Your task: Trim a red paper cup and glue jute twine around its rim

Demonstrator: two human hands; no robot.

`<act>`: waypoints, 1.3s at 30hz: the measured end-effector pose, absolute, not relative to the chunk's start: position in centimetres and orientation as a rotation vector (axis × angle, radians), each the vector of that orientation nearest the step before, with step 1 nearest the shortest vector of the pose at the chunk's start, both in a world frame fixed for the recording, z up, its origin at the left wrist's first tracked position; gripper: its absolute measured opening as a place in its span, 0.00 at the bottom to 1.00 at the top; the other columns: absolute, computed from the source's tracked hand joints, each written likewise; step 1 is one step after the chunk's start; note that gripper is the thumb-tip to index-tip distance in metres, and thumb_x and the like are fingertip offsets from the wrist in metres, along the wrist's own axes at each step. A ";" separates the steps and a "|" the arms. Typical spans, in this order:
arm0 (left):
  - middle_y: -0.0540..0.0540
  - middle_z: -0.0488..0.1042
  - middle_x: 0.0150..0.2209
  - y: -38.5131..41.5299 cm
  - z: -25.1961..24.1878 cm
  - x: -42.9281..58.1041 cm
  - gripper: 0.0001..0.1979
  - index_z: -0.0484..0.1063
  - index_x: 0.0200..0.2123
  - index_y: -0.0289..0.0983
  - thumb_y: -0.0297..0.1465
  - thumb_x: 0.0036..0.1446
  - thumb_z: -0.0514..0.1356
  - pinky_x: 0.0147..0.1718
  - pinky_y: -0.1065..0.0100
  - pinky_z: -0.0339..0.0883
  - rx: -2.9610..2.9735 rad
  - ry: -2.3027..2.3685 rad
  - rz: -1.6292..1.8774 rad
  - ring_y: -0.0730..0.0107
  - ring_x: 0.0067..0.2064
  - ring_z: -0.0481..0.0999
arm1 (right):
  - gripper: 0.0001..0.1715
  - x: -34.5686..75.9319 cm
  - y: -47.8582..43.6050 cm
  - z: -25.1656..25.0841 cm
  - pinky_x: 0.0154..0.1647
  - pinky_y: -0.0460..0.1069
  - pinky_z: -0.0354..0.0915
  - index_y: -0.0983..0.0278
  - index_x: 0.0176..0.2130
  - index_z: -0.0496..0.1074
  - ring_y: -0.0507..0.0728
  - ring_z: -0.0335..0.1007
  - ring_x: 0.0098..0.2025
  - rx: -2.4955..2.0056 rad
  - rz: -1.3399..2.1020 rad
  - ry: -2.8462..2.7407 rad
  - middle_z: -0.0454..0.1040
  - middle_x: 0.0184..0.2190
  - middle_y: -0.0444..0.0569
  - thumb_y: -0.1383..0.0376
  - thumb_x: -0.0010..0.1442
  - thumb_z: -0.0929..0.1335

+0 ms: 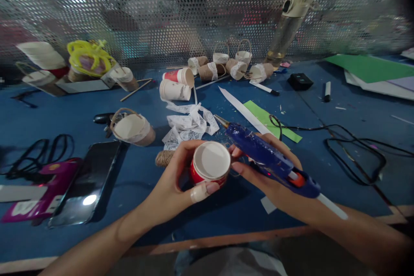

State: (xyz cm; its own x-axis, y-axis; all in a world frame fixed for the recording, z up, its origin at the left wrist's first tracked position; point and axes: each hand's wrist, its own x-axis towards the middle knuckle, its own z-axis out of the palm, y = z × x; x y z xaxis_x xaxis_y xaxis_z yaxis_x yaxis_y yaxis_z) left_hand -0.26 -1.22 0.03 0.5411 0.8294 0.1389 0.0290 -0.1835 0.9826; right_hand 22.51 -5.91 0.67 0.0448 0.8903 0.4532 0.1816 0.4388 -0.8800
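Observation:
My left hand (176,181) is wrapped round a red paper cup (209,164), its white bottom facing up toward me. A plaster covers the left thumb tip. My right hand (265,172) grips a blue glue gun (268,157), nozzle pointing up-left, a white glue stick poking out the back; its fingertips touch the cup's right side. A spool of brown twine (164,158) lies just behind the left hand. White lace ribbon (189,126) is heaped beyond the cup.
A twine-wrapped cup basket (132,128) lies left of centre, a phone (87,181) and a pink packet (48,189) at the near left. Several decorated cups (226,67) line the mesh wall. Black cable (349,142) loops at right; green paper (271,120) lies beyond the gun.

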 end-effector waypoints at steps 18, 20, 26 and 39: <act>0.39 0.74 0.61 -1.4 -0.5 -0.7 0.33 0.65 0.62 0.45 0.33 0.57 0.73 0.59 0.53 0.70 1.858 0.811 0.904 0.48 0.60 0.76 | 0.17 23.0 -5.9 0.6 0.41 0.49 0.76 0.56 0.45 0.76 0.58 0.80 0.42 -1.010 0.631 -1.578 0.80 0.41 0.45 0.75 0.59 0.75; 0.39 0.75 0.61 -1.5 -0.4 -0.6 0.32 0.65 0.62 0.45 0.33 0.57 0.73 0.58 0.53 0.71 1.880 0.816 0.909 0.48 0.60 0.77 | 0.18 23.0 -5.8 0.1 0.42 0.50 0.77 0.56 0.43 0.75 0.59 0.80 0.44 -0.990 0.592 -1.568 0.80 0.41 0.44 0.74 0.57 0.77; 0.41 0.75 0.61 -1.6 -0.3 -0.5 0.32 0.64 0.62 0.46 0.32 0.58 0.73 0.58 0.54 0.71 1.948 0.800 0.925 0.49 0.60 0.77 | 0.21 22.8 -5.7 -0.5 0.44 0.52 0.77 0.56 0.42 0.70 0.60 0.81 0.45 -0.896 0.530 -1.561 0.80 0.40 0.45 0.76 0.56 0.76; 0.41 0.76 0.61 -1.5 0.2 -0.3 0.33 0.64 0.62 0.47 0.31 0.57 0.73 0.59 0.54 0.71 1.959 0.774 0.937 0.48 0.60 0.77 | 0.20 22.3 -5.4 -0.3 0.42 0.53 0.77 0.56 0.41 0.68 0.59 0.80 0.41 -0.882 0.499 -1.556 0.79 0.38 0.46 0.72 0.57 0.77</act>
State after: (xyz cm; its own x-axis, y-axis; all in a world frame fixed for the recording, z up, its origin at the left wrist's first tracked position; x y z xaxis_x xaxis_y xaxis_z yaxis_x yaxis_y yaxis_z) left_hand -0.26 -1.53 0.17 0.5357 0.7783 0.3276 0.1753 -0.4820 0.8585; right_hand 22.32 -5.38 -0.34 0.0067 0.7682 0.6401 0.2526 0.6181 -0.7444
